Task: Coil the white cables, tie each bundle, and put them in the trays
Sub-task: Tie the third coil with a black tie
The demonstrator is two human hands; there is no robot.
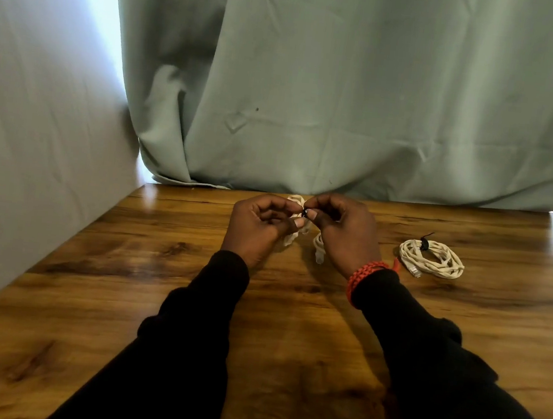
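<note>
A pale green curtain (pixel 350 97) hangs along the far edge of the tabletop (pixel 120 295), its hem bunched on the wood near the far-left corner. A white panel (pixel 34 147) runs down the left edge like a wall. The wood itself is dark, glossy and knotted, catching window glare at the far edge.

Toward the right edge lies 1 coiled white cable (pixel 431 259), a flat oval bundle cinched at its far-left side by a black tie (pixel 423 241) whose loose tail sticks up. A clear plug end pokes out of its near side. Nothing covers it, and it sits well apart from both hands.

The second white cable (pixel 291 237) is near the far edge at the middle, mostly hidden behind the hands; only a few loops show above, between and below the fingers, and a plug end hangs down under the right palm. The left hand (pixel 259 228) and the right hand (pixel 345 232) meet over it, fingertips pinched together on a small black tie piece (pixel 305 213) at the top of the bundle. The loops appear raised off the wood, though the hands block the view of how much rests on it. Black sleeves (pixel 191 337) cover both arms, and a red braided bracelet (pixel 363 278) circles the right wrist.
</note>
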